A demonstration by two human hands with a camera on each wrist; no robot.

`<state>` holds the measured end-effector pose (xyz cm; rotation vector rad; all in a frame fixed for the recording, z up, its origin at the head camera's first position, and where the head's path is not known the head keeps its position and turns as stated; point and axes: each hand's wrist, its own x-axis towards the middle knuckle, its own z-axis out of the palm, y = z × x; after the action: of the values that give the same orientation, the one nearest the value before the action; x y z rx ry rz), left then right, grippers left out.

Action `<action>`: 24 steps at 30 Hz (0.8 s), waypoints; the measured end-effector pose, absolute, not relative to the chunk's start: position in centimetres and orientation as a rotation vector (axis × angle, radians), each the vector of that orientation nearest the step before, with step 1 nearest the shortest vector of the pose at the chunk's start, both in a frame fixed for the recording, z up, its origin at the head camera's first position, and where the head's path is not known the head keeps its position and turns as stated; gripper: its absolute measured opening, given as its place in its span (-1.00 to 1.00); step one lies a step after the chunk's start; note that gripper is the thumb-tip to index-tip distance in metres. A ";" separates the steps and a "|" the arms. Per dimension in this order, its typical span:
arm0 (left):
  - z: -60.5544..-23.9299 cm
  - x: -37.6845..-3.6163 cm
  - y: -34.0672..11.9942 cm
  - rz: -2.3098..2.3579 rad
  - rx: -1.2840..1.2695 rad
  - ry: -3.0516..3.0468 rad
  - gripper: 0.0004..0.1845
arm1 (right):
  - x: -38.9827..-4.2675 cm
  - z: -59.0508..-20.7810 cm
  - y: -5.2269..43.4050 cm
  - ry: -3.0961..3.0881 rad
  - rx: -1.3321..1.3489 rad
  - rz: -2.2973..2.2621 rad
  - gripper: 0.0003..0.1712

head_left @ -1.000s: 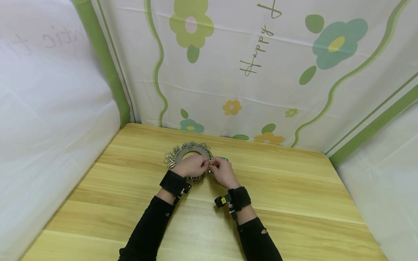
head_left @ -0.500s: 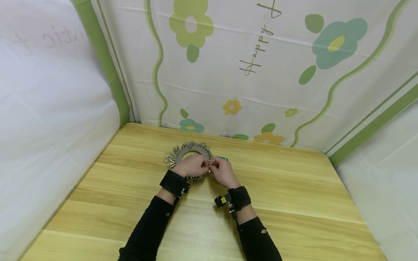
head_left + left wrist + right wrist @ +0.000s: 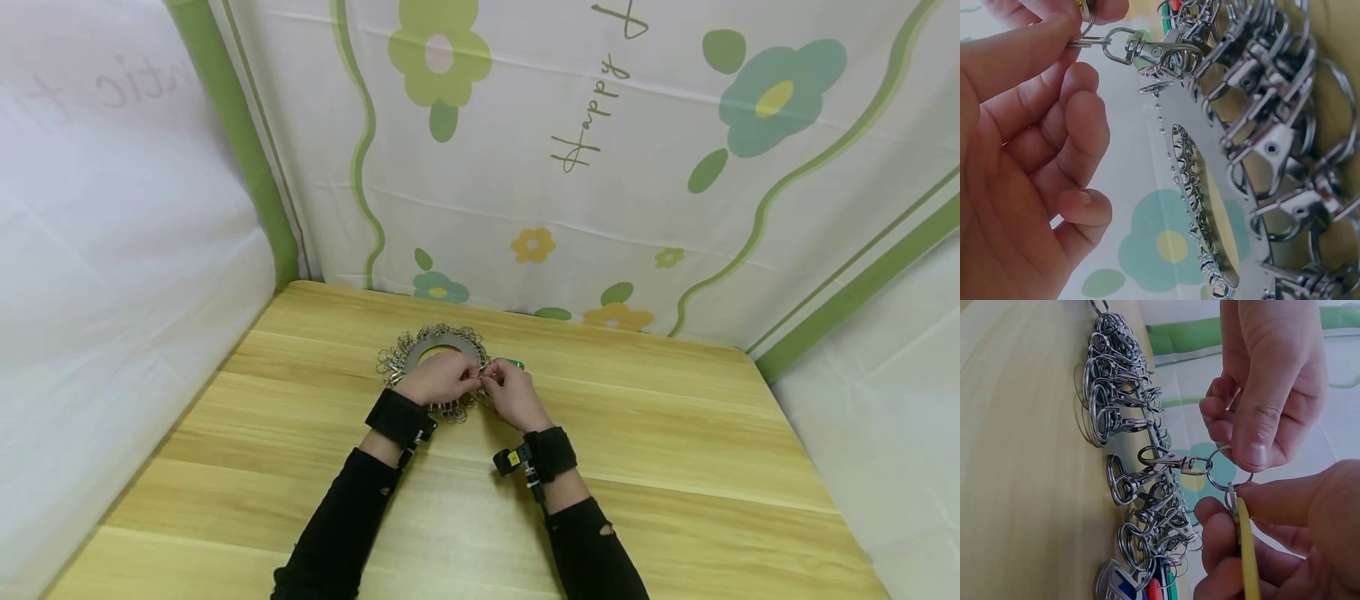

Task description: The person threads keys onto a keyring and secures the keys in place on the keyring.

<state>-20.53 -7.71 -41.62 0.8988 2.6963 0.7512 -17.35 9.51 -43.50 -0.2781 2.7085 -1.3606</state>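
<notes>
In the head view a flat grey metal hoop (image 3: 414, 357) lies near the back of the table, its outer edge crowded with swivel clasps (image 3: 1122, 394) that bear split rings. My left hand (image 3: 438, 379) reaches over it, and thumb and finger pinch a split ring (image 3: 1217, 478) linked to one swivel clasp (image 3: 1175, 462) on the hoop. Close against it, my right hand (image 3: 516, 398) pinches a thin yellow tag-like piece (image 3: 1249, 550), seen edge-on, with a small ring at its top. The fingertips of both hands nearly meet. Exactly what the yellow piece is, I cannot tell.
A green item (image 3: 516, 364) shows just behind my right hand. Red and green pieces and a silver key-like head (image 3: 1110, 581) hang low among the clasps. The wooden table (image 3: 675, 442) ends at a flowered white curtain (image 3: 637, 208), with white cloth on both sides.
Both hands stay at the same spot over the hoop's right edge. The left fingers have turned slightly and moved a little closer to the right fingertips.
</notes>
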 end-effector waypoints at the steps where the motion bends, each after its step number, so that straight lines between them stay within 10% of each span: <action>1: -41.7 -20.6 -7.7 0.750 0.900 2.701 -0.76 | -17.4 -43.6 9.5 2.719 -0.278 -1.351 -0.94; 24: -41.7 -20.4 -8.1 0.764 0.971 2.646 -0.79 | -17.2 -43.7 9.5 2.732 -0.383 -1.351 -0.95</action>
<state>-20.39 -8.06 -41.67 0.9707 2.6461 0.7638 -17.21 9.50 -43.66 -0.3825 2.7318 -1.3513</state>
